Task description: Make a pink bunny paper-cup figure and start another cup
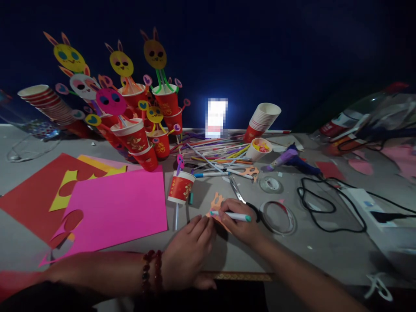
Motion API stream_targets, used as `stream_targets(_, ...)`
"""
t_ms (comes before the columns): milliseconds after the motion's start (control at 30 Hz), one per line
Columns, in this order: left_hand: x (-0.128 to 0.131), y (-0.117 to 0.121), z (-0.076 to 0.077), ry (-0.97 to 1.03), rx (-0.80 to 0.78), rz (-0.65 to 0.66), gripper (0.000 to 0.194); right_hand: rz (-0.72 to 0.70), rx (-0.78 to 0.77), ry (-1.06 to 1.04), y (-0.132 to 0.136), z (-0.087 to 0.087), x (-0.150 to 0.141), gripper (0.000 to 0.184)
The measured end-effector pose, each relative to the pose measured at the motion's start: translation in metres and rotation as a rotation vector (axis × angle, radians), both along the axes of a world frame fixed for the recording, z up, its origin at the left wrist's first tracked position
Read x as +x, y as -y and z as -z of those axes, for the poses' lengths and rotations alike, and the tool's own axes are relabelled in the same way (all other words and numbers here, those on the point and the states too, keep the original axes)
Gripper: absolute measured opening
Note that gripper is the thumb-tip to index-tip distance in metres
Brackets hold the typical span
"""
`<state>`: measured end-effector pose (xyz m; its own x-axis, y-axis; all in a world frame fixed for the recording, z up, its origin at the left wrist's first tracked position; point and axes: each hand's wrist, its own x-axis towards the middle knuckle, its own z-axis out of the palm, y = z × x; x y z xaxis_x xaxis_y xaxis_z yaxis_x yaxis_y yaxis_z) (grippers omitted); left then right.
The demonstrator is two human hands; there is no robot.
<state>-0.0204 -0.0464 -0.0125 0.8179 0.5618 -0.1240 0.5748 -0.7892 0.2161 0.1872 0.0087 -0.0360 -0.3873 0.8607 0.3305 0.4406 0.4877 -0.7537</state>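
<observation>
On the counter [247,264] I see paper sheets [126,208] at the left, cups [131,136] with figures [121,64] in them standing behind. Nearer the middle, a paper cutout [217,200] lies between left hand [191,247] and right hand [242,223]; scissors [238,191] and a tape roll [264,184] lie rightward (a looped cord [326,212] farther still), sticks [214,152] behind.

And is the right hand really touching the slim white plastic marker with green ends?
Touching. The head view shows the right hand gripping the slim white plastic marker, whose green back end pokes out beyond it.
</observation>
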Motion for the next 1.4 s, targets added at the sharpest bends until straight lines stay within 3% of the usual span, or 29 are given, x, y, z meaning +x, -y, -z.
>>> stream_targets(1400,-0.0009,0.0017,0.0041,0.006,0.049,0.000,0.107,0.069,0.018,0.026,0.0023,0.0003,0.0018,0.017)
